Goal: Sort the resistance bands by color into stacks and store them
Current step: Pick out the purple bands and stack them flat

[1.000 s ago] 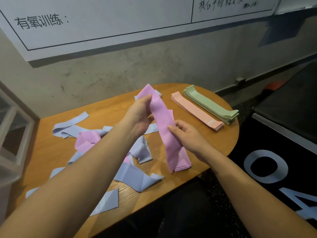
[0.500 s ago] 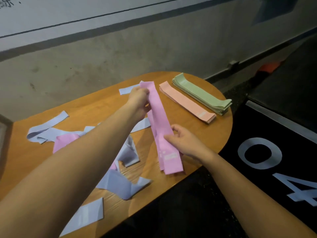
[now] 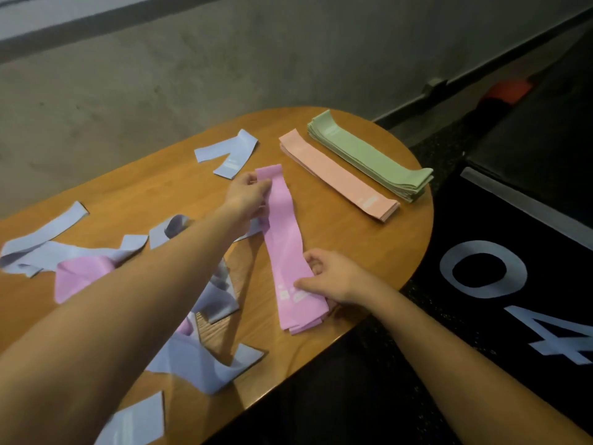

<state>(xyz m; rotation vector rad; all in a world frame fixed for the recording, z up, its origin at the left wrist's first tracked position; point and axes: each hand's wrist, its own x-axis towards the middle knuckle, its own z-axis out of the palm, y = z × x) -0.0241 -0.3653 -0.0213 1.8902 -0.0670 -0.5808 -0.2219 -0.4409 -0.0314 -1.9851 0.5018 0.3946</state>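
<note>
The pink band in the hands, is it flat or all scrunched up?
Flat. The pink band lies stretched straight on the table, with the left hand holding its far end and the right hand its near end.

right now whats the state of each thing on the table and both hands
pink stack: flat on the table, held at both ends
left hand: pinches the stack's far end
right hand: fingers curled on the stack's near end
peach stack: neat, lying flat
green stack: neat, flat beside the peach one
blue bands: loose, scattered, unsorted
loose pink band: crumpled among the blue ones
</note>
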